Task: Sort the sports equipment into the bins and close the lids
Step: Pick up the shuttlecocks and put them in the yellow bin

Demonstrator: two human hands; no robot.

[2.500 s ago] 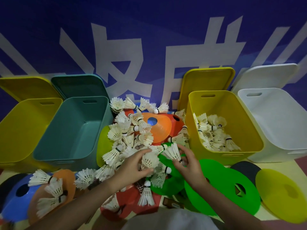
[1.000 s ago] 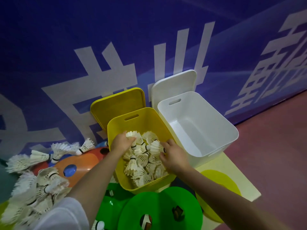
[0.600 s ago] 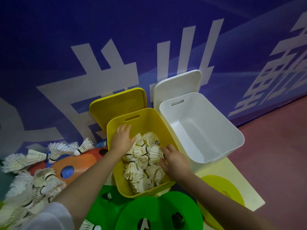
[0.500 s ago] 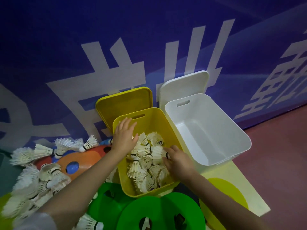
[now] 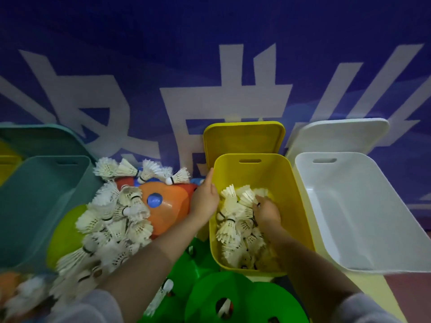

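Note:
An open yellow bin [image 5: 268,173] holds several white shuttlecocks [image 5: 233,227]; its lid [image 5: 242,138] leans on the wall behind. My right hand [image 5: 267,210] is inside the bin on top of them, its fingers curled at the cork end of one shuttlecock. My left hand [image 5: 205,199] is at the bin's left rim with fingers straight and nothing in it. A big loose pile of shuttlecocks [image 5: 112,217] lies to the left of the bin, over an orange cone [image 5: 168,206].
An empty white bin [image 5: 349,206] with its lid [image 5: 338,136] stands right of the yellow one. A teal bin [image 5: 35,206] and its lid [image 5: 39,138] stand at the left. Green disc cones [image 5: 221,297] lie in front, a yellow-green one [image 5: 65,231] under the pile.
Both hands carried shuttlecocks from the pile into the yellow bin. The left hand let go and has drawn back to the bin's left rim. The view has swung left.

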